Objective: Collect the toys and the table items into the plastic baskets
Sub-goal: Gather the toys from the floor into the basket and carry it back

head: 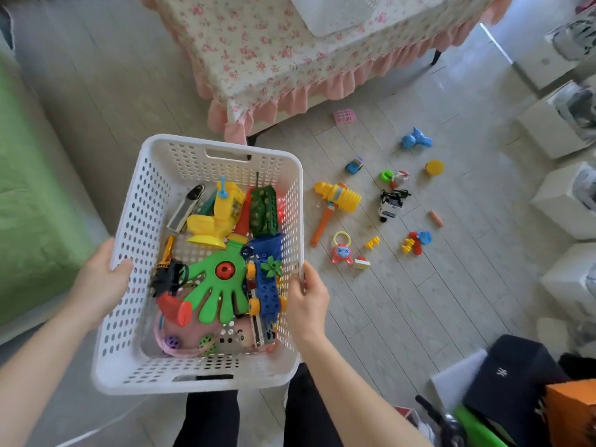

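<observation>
We found the white perforated plastic basket (135,221), loaded with coloured plastic toys (219,279), held above the floor (387,301), left grip (100,279) and right grip (306,304) clasping opposite rims, and judged it stiff, moderately heavy, best carried two-handed.

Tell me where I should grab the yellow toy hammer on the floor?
Take the hammer by its thin orange handle, reaching down from above. It lies flat with its free end nearest the basket, while the yellow head is fat and ribbed.

toys (222,269) in basket (135,221), hammer (335,204) right
</observation>
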A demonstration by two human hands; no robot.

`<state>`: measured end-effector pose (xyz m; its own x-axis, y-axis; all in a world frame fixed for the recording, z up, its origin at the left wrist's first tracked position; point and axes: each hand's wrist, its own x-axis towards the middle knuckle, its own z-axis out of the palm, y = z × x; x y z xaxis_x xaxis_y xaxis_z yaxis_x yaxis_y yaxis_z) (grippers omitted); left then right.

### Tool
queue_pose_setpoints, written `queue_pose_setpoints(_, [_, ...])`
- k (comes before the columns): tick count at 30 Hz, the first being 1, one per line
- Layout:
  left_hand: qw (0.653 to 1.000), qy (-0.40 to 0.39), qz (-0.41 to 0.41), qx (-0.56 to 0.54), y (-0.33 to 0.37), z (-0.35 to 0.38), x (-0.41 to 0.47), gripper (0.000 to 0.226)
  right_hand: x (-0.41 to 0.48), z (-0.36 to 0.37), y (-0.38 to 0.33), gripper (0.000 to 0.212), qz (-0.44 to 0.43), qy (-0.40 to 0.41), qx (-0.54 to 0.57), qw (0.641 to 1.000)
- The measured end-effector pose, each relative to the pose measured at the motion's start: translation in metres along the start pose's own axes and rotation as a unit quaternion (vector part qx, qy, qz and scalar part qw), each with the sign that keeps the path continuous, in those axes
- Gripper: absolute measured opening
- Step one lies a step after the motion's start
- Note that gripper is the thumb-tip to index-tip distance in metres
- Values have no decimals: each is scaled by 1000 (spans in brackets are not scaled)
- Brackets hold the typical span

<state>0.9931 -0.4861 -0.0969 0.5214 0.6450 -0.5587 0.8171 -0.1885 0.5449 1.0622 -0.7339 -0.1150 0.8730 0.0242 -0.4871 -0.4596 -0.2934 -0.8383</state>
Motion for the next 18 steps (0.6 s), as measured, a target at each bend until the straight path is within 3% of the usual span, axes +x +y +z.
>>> queue_pose_setpoints(6, [998,-22,55,27,-15,57,90,35,68,32,55,28,-4,39,-13,999])
queue_pose_setpoints(10, [997,-36,70,5,-41,140,157,38,144,42,135,15,7,44,-31,999])
queue_pose_setpoints(18, [990,-47,114,65,-110,297,301,37,285,64,303,16,-6,45,-82,996])
